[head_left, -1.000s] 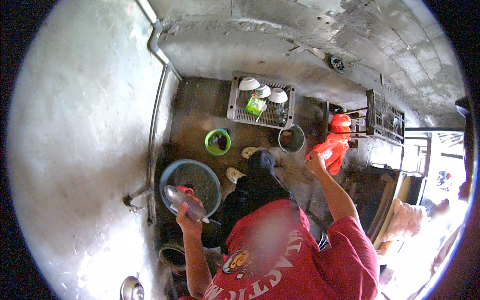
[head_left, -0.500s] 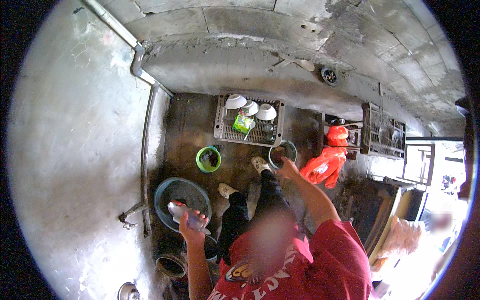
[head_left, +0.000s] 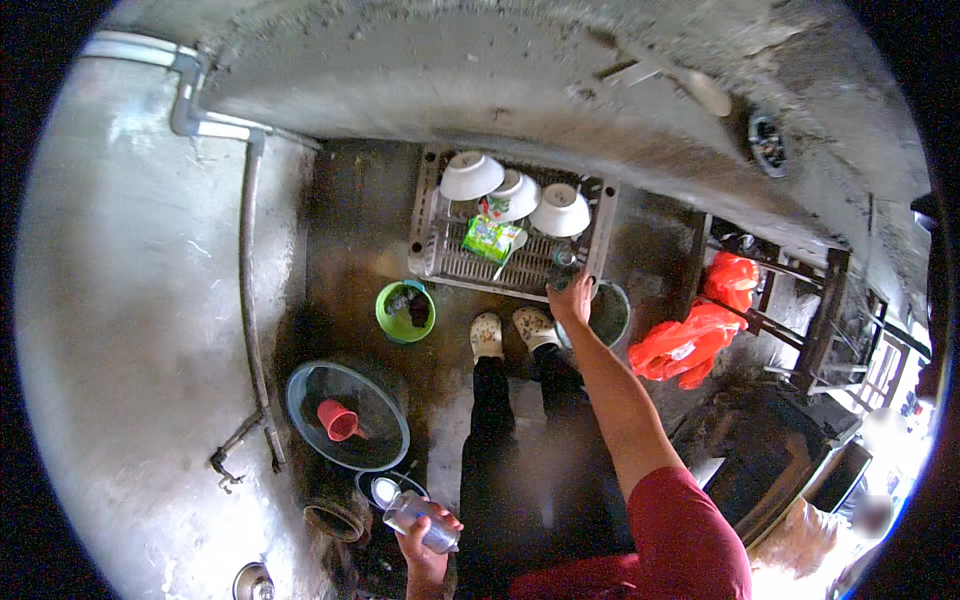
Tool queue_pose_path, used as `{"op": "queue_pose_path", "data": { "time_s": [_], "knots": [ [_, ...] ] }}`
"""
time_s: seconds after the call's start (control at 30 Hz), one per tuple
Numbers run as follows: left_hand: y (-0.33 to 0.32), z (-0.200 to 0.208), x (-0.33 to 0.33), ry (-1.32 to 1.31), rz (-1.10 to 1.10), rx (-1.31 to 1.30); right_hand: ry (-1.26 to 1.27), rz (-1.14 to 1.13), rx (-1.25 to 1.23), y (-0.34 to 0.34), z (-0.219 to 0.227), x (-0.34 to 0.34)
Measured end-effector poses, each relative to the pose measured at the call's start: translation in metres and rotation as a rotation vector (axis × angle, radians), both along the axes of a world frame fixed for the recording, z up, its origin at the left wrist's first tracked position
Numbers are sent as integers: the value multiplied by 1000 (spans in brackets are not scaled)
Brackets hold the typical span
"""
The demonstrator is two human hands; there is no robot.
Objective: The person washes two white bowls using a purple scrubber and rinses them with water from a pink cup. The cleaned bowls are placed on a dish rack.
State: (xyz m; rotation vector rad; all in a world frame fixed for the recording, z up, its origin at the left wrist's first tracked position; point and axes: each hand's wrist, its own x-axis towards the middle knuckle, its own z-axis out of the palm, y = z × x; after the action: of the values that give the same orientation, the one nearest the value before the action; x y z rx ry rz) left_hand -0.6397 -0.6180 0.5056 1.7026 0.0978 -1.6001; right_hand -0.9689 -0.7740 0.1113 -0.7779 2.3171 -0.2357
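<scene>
My left hand is low in the view, its fingers wrapped round a translucent cylindrical container that lies tilted. Below the container is the rim of a dark bucket. My right hand reaches forward to the near edge of a grey plastic crate, beside a small clear glass; its fingertips are too small and dark to make out. Partly under that hand and wrist stands a grey-green bucket. In the crate are white bowls, upside down, and a green packet with a white spoon next to it.
A green basin with dark stuff inside stands left of my feet. Nearer is a large blue-grey tub holding a red dipper. Orange-red plastic bags lie at right by a wooden rack. A tap juts from the left wall.
My right hand has moved from over the bucket to the crate's edge. My left hand, still holding the container, has gone from above the tub down toward me. The view has shifted.
</scene>
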Motion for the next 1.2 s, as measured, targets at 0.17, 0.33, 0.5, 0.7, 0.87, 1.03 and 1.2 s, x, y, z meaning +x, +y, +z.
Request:
{"op": "queue_pose_path", "data": {
  "time_s": [0.17,0.33,0.5,0.7,0.87,1.03,1.2],
  "knots": [
    [-14,-60,-14,-50,-90,-39,136,-56,-57,-31,-48,7],
    [-25,-95,-25,-36,-140,19,336,-107,-3,-41,-76,18],
    [-38,-108,-34,-45,-133,61,323,-3,-34,-30,-80,18],
    [-65,-115,-30,-61,-178,33,290,-53,-206,-23,-76,7],
    [-81,-120,-26,-60,-117,97,166,-211,-232,-24,-82,0],
    [-85,-124,-19,-35,-114,115,105,-385,-249,-21,-93,-5],
    [-87,-127,-12,-24,-141,110,-130,-539,-453,-16,-96,-8]
  ]
}}
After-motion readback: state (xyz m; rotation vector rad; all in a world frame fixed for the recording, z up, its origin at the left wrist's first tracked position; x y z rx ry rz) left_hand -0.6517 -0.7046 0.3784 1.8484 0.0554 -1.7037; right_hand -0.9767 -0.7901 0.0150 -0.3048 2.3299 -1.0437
